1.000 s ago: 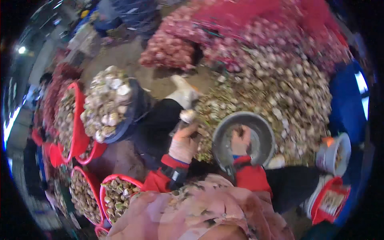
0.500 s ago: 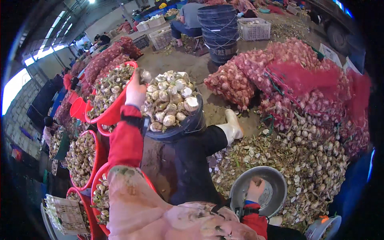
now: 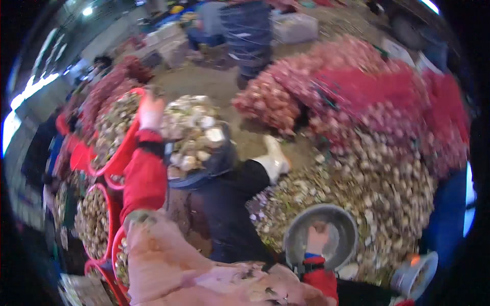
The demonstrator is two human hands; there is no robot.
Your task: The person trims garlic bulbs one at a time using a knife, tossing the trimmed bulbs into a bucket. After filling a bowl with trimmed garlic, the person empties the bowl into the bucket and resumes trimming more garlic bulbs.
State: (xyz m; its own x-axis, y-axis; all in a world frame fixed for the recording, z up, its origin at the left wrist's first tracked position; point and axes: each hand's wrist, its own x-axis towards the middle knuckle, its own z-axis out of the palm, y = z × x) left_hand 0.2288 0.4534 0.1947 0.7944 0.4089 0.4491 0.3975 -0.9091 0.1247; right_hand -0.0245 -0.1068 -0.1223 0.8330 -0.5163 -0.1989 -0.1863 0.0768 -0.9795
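Observation:
My left hand (image 3: 151, 111), in a red sleeve, reaches to the inner rim of a red tub (image 3: 126, 152) heaped with garlic bulbs (image 3: 120, 120). Its fingers are smeared by motion, so any grip is hidden. Just right of that hand, a dark bucket (image 3: 217, 160) is piled with paler, trimmed garlic bulbs (image 3: 189, 135). Lower right, my right hand (image 3: 318, 238) is inside a grey metal basin (image 3: 348, 229). Its fingers look curled in, and what they hold, if anything, cannot be made out.
More red tubs (image 3: 109, 214) of bulbs line my left side. Red mesh sacks (image 3: 342, 92) are stacked at right, above loose bulbs and peelings (image 3: 377, 199) on the floor. A stack of dark buckets (image 3: 247, 35) stands ahead. A pale bucket (image 3: 416, 275) sits lower right.
The whole view has swung, so things sit further left, and the picture is blurred. Both hands keep nearly the same places, left at the red tub's rim, right in the basin.

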